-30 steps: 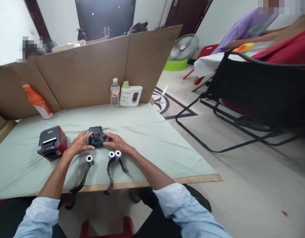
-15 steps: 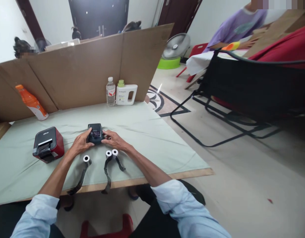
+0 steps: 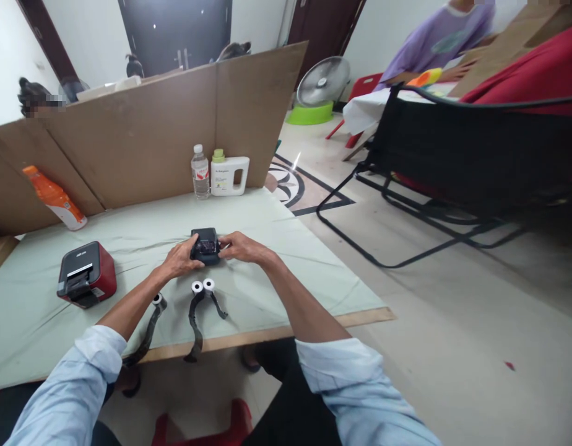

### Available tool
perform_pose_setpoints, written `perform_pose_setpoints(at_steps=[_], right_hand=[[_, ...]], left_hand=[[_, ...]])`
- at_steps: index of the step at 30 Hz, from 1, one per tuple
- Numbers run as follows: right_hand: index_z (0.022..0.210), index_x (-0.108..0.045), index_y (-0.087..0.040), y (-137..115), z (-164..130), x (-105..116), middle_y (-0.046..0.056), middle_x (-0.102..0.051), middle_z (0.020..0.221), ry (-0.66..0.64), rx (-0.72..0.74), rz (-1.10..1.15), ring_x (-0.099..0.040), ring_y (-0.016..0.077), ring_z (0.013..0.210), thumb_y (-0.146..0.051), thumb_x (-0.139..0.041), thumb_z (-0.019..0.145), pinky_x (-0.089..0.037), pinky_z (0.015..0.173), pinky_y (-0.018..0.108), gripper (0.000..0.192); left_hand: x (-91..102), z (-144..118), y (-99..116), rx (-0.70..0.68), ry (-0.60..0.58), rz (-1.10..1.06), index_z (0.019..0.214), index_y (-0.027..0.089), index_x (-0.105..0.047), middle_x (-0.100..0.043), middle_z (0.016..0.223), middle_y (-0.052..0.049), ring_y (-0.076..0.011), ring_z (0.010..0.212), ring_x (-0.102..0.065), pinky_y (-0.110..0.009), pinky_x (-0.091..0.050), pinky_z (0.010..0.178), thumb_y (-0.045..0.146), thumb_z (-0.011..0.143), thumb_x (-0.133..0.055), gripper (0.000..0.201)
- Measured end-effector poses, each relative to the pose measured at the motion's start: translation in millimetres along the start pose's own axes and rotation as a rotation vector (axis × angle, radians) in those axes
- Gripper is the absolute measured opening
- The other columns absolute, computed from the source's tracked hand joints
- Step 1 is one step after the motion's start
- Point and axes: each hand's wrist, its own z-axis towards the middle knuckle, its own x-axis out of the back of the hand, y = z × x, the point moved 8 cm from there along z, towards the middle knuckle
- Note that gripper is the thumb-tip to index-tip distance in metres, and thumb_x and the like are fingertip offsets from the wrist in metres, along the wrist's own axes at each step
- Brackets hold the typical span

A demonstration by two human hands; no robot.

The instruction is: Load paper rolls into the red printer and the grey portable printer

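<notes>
In the head view, the pale green cloth-covered worktop (image 3: 267, 279) fills the left and centre of the frame. Near the frame's centre sits the piece being handled, a small, dark, boxy device (image 3: 207, 246) with a glossy patch on its upper face. The left hand (image 3: 179, 259) grasps its left side, the fingers spread from the top edge to the near edge. The right hand (image 3: 243, 246) holds its right side, fingertips and thumb against the edge; exactly what they press there is too small to tell. The step in hand looks like steadying or working this device between both hands.

Just below it stand two white paper rolls (image 3: 202, 287), touching or nearly so, with dark strips (image 3: 195, 322) trailing toward the worktop's near edge. A third white roll (image 3: 157, 299) lies farther left, partly behind the left forearm. At the left of the frame rests a red-and-black box (image 3: 87, 272) with rounded corners and a dark strip at its front, well apart from the hands.

As a judgement, the next move calls for one hand to keep the device firm while the other works at its edge, with the forearms kept off the rolls.
</notes>
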Motion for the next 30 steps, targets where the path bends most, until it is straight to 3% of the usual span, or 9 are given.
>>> perform_pose_setpoints(at_steps=[6, 11, 14, 22, 27, 30], right_hand=[[0.084, -0.077, -0.014, -7, 3, 9, 0.001, -0.072, 0.078, 0.081, -0.015, -0.161, -0.062, 0.0179, 0.074, -0.02, -0.06, 0.071, -0.047, 0.069, 0.025, 0.022], [0.092, -0.077, -0.013, -15, 3, 6, 0.008, -0.077, 0.086, 0.127, -0.094, -0.307, -0.067, 0.0185, 0.08, -0.012, -0.053, 0.078, -0.047, 0.074, 0.024, 0.028], [0.09, -0.076, -0.012, -17, 1, 4, 0.009, -0.077, 0.089, 0.116, -0.115, -0.341, -0.068, 0.0183, 0.082, -0.011, -0.051, 0.08, -0.046, 0.072, 0.023, 0.027], [0.093, -0.078, -0.012, -7, 3, 6, 0.004, -0.075, 0.077, 0.119, -0.1, -0.296, -0.07, 0.0187, 0.075, -0.014, -0.052, 0.082, -0.05, 0.068, 0.023, 0.029], [0.11, -0.08, -0.013, 5, 4, 8, 0.011, -0.081, 0.103, 0.183, -0.132, -0.345, -0.075, 0.0209, 0.083, -0.018, -0.056, 0.086, -0.055, 0.078, 0.025, 0.034], [0.125, -0.076, -0.012, 11, 2, 10, 0.014, -0.079, 0.117, 0.204, -0.175, -0.357, -0.077, 0.0225, 0.091, -0.021, -0.056, 0.091, -0.056, 0.085, 0.028, 0.041]], left_hand=[[1.5, -1, -9, -0.017, -0.001, -0.037, 0.162, 0.019, -0.036, -0.062, 0.147, -0.018, -0.0399, 0.131, -0.061, -0.049, -0.049, 0.108, 0.04, 0.077, -0.08, 0.098], [1.0, -1, -10, -0.015, -0.011, -0.003, 0.162, 0.017, -0.036, -0.067, 0.14, -0.017, -0.0381, 0.124, -0.065, -0.047, -0.051, 0.104, 0.037, 0.078, -0.077, 0.096], [-0.8, 0, -7, 0.039, -0.024, 0.061, 0.161, 0.012, -0.036, -0.067, 0.137, -0.02, -0.0393, 0.125, -0.064, -0.046, -0.051, 0.104, 0.035, 0.078, -0.077, 0.096], [-3.7, -4, -1, 0.046, -0.002, 0.08, 0.156, 0.018, -0.044, -0.074, 0.124, -0.015, -0.0376, 0.117, -0.069, -0.042, -0.053, 0.098, 0.039, 0.082, -0.077, 0.084], [-3.5, -17, -3, 0.019, -0.018, 0.027, 0.157, 0.021, -0.043, -0.072, 0.132, -0.014, -0.0357, 0.125, -0.067, -0.044, -0.053, 0.104, 0.035, 0.084, -0.077, 0.082], [14.7, -34, -2, -0.029, 0.051, 0.02, 0.155, 0.019, -0.047, -0.065, 0.144, -0.016, -0.0339, 0.135, -0.062, -0.046, -0.049, 0.113, 0.032, 0.084, -0.078, 0.078]])
